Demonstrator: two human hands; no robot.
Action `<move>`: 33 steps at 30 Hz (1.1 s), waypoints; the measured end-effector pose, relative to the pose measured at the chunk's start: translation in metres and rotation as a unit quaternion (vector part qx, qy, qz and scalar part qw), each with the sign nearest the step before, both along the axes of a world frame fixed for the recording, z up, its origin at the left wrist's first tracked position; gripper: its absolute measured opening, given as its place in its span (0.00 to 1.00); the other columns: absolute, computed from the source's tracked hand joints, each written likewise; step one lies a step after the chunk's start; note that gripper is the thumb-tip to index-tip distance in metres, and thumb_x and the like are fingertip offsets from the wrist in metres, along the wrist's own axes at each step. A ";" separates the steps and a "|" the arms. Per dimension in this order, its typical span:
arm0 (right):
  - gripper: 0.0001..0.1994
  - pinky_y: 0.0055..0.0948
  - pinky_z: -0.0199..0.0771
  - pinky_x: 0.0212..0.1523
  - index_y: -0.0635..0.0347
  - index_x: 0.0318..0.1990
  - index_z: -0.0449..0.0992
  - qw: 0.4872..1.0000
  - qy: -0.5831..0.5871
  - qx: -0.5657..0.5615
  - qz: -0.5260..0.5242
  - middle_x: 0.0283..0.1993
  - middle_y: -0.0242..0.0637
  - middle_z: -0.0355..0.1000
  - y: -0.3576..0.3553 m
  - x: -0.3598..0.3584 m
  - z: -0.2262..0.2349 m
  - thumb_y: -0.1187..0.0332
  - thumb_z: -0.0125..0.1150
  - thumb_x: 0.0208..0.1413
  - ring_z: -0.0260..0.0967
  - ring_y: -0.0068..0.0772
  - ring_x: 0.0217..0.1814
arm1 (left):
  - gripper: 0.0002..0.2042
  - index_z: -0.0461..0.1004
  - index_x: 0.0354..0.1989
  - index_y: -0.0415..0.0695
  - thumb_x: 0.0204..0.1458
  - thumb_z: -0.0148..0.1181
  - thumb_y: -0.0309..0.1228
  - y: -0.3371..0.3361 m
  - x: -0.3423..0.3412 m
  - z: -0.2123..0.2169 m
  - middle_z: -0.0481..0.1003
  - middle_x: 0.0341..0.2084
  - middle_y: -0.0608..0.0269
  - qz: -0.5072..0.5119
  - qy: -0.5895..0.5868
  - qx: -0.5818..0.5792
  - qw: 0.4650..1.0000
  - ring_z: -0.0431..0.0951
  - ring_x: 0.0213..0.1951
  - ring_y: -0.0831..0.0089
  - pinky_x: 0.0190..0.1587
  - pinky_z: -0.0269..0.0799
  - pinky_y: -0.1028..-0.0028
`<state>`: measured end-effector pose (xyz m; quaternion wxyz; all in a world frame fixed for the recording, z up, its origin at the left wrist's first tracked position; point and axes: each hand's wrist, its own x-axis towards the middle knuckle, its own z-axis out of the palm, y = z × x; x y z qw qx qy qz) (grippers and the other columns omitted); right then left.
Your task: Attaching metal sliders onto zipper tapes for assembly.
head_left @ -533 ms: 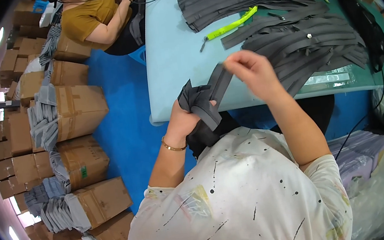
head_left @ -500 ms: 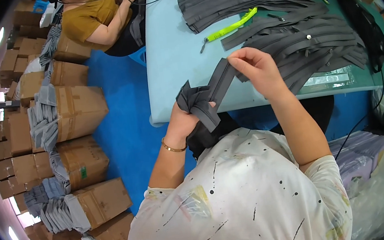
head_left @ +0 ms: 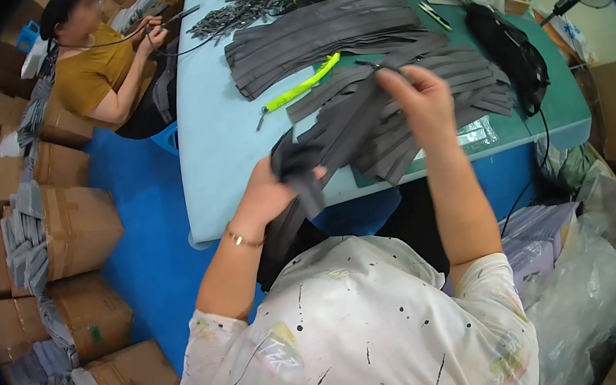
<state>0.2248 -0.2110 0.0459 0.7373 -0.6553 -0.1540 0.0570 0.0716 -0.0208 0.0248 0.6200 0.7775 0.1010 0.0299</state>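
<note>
The fingers (head_left: 395,78) of the right hand (head_left: 424,101) are pinching the upper end of a dark grey strip (head_left: 350,127), while the left hand (head_left: 271,191) is closing around a bunched bundle of grey strips (head_left: 297,169) near the table (head_left: 225,141) edge. Brown cardboard boxes (head_left: 81,220) are standing in a row along the left on the blue floor (head_left: 152,235), several with stacks of grey packets (head_left: 21,247) wedged between them. Clear plastic bags (head_left: 582,297) are lying at the lower right. The right arm is reaching up and forward over the table, wrist bent, hand raised above the piles; the left forearm, wearing a thin bracelet (head_left: 243,238), is angling up from the lower edge. The strip is running taut from the right fingertips down and left into the left fist. Flat piles of grey strips (head_left: 319,33) and a yellow-green strap (head_left: 302,85) are lying on the table beyond
</note>
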 end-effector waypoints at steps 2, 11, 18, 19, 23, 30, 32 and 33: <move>0.11 0.15 0.46 0.18 0.54 0.20 0.71 0.999 -0.009 -0.016 -0.038 0.17 0.17 0.60 -0.027 0.029 0.007 0.63 0.66 0.48 0.50 0.09 0.18 | 0.16 0.76 0.38 0.39 0.45 0.64 0.36 -0.001 0.026 -0.007 0.77 0.30 0.64 -0.009 -0.037 0.006 0.999 0.71 0.29 0.79 0.35 0.68 0.75; 0.24 0.29 0.68 0.37 0.67 0.45 0.71 0.782 -0.222 -0.431 -0.392 0.33 0.38 0.72 -0.156 0.169 -0.037 0.55 0.62 0.49 0.67 0.31 0.32 | 0.14 0.69 0.45 0.36 0.52 0.55 0.29 0.041 0.045 -0.031 0.67 0.22 0.69 0.027 0.053 -0.362 0.930 0.60 0.18 0.83 0.21 0.53 0.82; 0.24 0.27 0.70 0.37 0.54 0.47 0.71 0.907 -0.339 -0.224 0.110 0.44 0.36 0.67 0.025 -0.032 0.010 0.71 0.69 0.38 0.67 0.32 0.41 | 0.11 0.70 0.42 0.36 0.54 0.53 0.29 0.028 0.013 -0.026 0.70 0.25 0.64 -0.014 0.099 -0.420 0.902 0.65 0.20 0.81 0.22 0.61 0.81; 0.27 0.27 0.70 0.37 0.53 0.49 0.70 0.917 -0.318 -0.209 0.120 0.45 0.36 0.67 0.040 -0.046 0.005 0.69 0.70 0.36 0.67 0.33 0.42 | 0.10 0.70 0.40 0.36 0.54 0.53 0.30 0.025 0.008 -0.024 0.71 0.25 0.63 -0.025 0.094 -0.401 0.911 0.67 0.20 0.81 0.22 0.62 0.81; 0.15 0.22 0.68 0.31 0.58 0.39 0.75 0.962 -0.166 -0.125 0.178 0.38 0.37 0.69 0.069 -0.050 -0.032 0.73 0.68 0.40 0.68 0.26 0.33 | 0.08 0.70 0.37 0.37 0.54 0.54 0.29 0.021 -0.011 -0.022 0.72 0.25 0.62 -0.059 0.110 -0.389 0.913 0.68 0.19 0.80 0.22 0.63 0.80; 0.06 0.15 0.63 0.27 0.62 0.34 0.76 0.987 -0.115 0.028 0.111 0.30 0.28 0.69 0.078 -0.066 -0.065 0.74 0.63 0.48 0.64 0.16 0.29 | 0.14 0.69 0.28 0.41 0.56 0.52 0.41 0.026 -0.040 -0.042 0.69 0.21 0.66 -0.018 0.044 -0.464 0.885 0.67 0.21 0.79 0.25 0.63 0.79; 0.06 0.15 0.63 0.27 0.61 0.36 0.75 0.989 -0.012 0.073 0.125 0.31 0.29 0.69 0.075 -0.072 -0.069 0.73 0.62 0.50 0.64 0.16 0.29 | 0.16 0.69 0.27 0.40 0.56 0.51 0.42 0.025 -0.045 -0.047 0.69 0.22 0.65 0.047 0.024 -0.434 0.899 0.67 0.21 0.78 0.26 0.63 0.78; 0.07 0.15 0.63 0.28 0.61 0.38 0.74 0.980 0.089 0.116 0.133 0.32 0.30 0.69 0.075 -0.074 -0.069 0.72 0.60 0.51 0.63 0.16 0.29 | 0.18 0.69 0.27 0.40 0.57 0.50 0.44 0.023 -0.047 -0.049 0.69 0.22 0.65 0.107 0.004 -0.401 0.910 0.67 0.21 0.77 0.27 0.64 0.77</move>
